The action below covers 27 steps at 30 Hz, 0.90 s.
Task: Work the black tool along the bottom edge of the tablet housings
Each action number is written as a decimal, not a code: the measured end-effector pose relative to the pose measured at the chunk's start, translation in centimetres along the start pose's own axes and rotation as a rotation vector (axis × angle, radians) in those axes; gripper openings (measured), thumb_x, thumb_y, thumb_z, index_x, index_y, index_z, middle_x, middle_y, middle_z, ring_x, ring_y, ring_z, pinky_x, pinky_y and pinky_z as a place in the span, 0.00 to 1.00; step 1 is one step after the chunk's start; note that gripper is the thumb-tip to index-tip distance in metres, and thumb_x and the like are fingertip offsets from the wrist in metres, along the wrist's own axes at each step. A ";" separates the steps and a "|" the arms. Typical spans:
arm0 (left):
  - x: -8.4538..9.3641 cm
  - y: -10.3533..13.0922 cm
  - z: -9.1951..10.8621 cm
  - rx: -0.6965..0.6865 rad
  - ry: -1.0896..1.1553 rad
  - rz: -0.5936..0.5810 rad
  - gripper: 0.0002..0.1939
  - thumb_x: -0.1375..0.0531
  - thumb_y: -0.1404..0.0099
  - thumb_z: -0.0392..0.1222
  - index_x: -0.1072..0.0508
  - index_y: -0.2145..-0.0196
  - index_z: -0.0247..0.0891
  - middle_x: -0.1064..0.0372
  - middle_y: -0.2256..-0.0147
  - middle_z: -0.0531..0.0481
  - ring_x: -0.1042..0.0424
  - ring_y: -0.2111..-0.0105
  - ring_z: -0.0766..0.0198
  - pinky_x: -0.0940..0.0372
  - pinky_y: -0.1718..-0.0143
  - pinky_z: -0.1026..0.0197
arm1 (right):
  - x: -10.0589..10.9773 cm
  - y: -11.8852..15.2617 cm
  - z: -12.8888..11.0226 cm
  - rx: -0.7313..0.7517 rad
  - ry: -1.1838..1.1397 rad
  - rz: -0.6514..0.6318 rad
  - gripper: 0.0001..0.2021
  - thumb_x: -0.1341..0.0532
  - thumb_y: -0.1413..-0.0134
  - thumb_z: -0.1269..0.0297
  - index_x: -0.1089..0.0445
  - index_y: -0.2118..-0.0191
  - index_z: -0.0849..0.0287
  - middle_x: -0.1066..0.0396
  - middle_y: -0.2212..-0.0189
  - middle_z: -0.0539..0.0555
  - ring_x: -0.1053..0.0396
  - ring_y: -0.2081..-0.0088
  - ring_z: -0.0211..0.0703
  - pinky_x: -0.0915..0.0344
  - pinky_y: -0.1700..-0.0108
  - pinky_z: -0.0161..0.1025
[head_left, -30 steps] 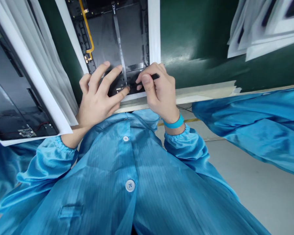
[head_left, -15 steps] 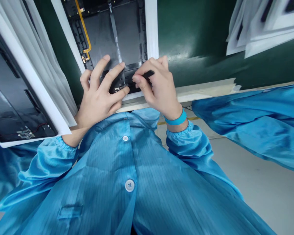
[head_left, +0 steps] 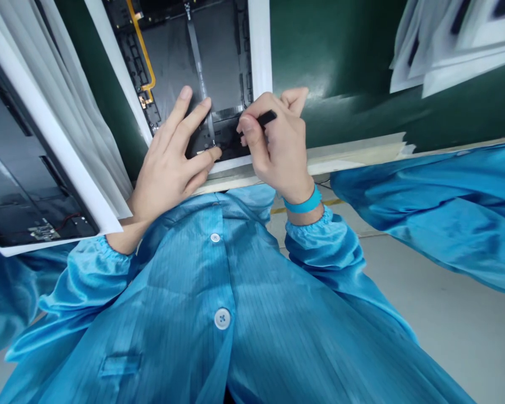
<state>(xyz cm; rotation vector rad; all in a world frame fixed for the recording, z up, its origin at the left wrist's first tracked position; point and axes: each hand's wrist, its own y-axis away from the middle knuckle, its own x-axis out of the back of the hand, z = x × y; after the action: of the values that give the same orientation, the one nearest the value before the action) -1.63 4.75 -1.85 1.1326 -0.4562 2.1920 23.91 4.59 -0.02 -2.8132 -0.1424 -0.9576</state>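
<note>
In front of me lies an opened tablet [head_left: 225, 70] with its dark inside facing up. A long grey flex cable [head_left: 198, 62] runs down its middle, and an orange flex cable [head_left: 148, 64] follows its left side. My left hand [head_left: 162, 160] rests on the tablet's lower left with fingers apart; one fingertip presses by a small board near the bottom edge. Closed in a pinch, my right hand [head_left: 280, 148] holds a slim black stick-like tool [head_left: 267, 118] over the lower right corner. The tool's exact kind and its tip are hidden by the fingers.
A second opened tablet [head_left: 14, 157] on white sheeting stands close at the left, beside white foam sheets [head_left: 73, 106]. More white sheets [head_left: 437, 56] sit at the right on the green mat [head_left: 332, 67]. A blue sleeve of another person [head_left: 437, 207] is at the right.
My right hand has shifted slightly right with the black tool, and its little finger sticks out more. The left hand's fingers have drawn closer together, still on the tablet.
</note>
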 end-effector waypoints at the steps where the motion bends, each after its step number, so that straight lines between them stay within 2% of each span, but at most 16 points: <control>1: 0.2 -0.1 0.3 0.016 0.005 -0.026 0.16 0.44 0.16 0.52 0.23 0.39 0.51 0.50 0.19 0.62 0.70 0.15 0.44 0.53 0.17 0.24 | -0.1 0.0 0.1 -0.008 0.007 0.008 0.26 0.57 0.23 0.34 0.33 0.63 0.42 0.24 0.68 0.54 0.28 0.59 0.60 0.35 0.41 0.64; 7: 1.5 -0.7 1.7 0.053 0.027 -0.026 0.18 0.45 0.16 0.47 0.22 0.35 0.52 0.45 0.20 0.57 0.63 0.15 0.42 0.51 0.18 0.22 | -0.4 0.1 0.4 -0.006 0.010 0.078 0.25 0.56 0.24 0.34 0.34 0.64 0.41 0.23 0.69 0.54 0.29 0.60 0.61 0.35 0.44 0.65; 11: 1.9 -0.9 1.9 0.037 0.037 -0.030 0.19 0.46 0.15 0.45 0.22 0.35 0.53 0.46 0.19 0.55 0.58 0.15 0.43 0.48 0.19 0.24 | -0.4 0.1 0.3 -0.008 0.009 0.108 0.24 0.55 0.23 0.35 0.34 0.65 0.41 0.23 0.70 0.54 0.30 0.61 0.61 0.35 0.45 0.64; 16: 1.8 -0.9 2.4 0.069 0.051 -0.009 0.17 0.42 0.18 0.48 0.20 0.38 0.53 0.43 0.20 0.53 0.60 0.15 0.41 0.44 0.21 0.23 | -0.5 0.1 0.4 -0.048 0.004 0.164 0.24 0.55 0.24 0.34 0.33 0.64 0.39 0.22 0.68 0.54 0.30 0.60 0.62 0.36 0.44 0.64; 21: 1.7 -1.4 3.4 0.102 0.048 0.016 0.15 0.42 0.18 0.48 0.19 0.41 0.54 0.39 0.22 0.51 0.56 0.16 0.39 0.45 0.21 0.22 | -0.5 0.3 0.4 -0.081 0.039 0.153 0.25 0.57 0.23 0.33 0.32 0.63 0.39 0.24 0.69 0.54 0.30 0.58 0.62 0.35 0.42 0.64; 27: 1.1 -1.5 3.2 0.097 0.039 0.019 0.18 0.40 0.20 0.49 0.20 0.37 0.55 0.37 0.24 0.50 0.56 0.16 0.38 0.41 0.23 0.23 | -0.3 0.8 0.2 -0.121 0.007 0.120 0.26 0.58 0.23 0.35 0.28 0.61 0.39 0.22 0.64 0.57 0.27 0.51 0.66 0.36 0.42 0.66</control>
<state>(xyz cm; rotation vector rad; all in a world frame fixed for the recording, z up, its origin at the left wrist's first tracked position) 0.87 4.52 0.93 1.1386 -0.3486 2.2699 23.86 3.86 -0.46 -2.8883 0.0879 -0.9794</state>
